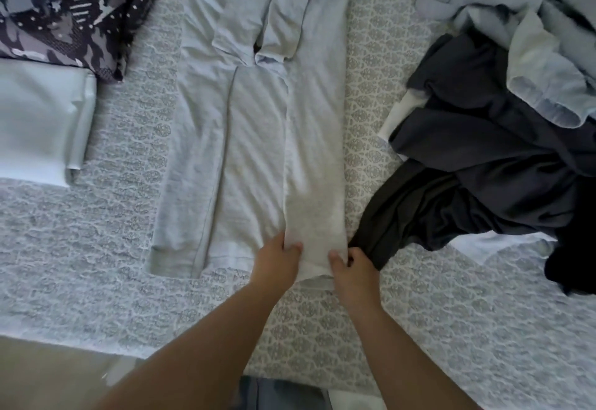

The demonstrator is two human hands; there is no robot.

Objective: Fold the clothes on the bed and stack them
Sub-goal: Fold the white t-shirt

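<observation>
Sweatshirt [254, 138] half-folded, my left hand [280, 259] and right hand [350, 269] pinching its hem; two folded pieces [42, 119] stacked, unfolded pile [490, 138] waiting.

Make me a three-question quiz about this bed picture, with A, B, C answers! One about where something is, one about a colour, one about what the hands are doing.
1. Where does the messy clothes pile lie?
A. right of the grey top
B. on the floor
C. under the top

2. What colour is the top being folded?
A. red
B. light grey
C. green

3. What are the hands doing?
A. hanging loose
B. clapping
C. gripping the top's near end

Answers:
1 A, the pile sits on the bed's right side.
2 B, its cloth is pale grey.
3 C, the left hand and right hand pinch the folded panel.
</observation>
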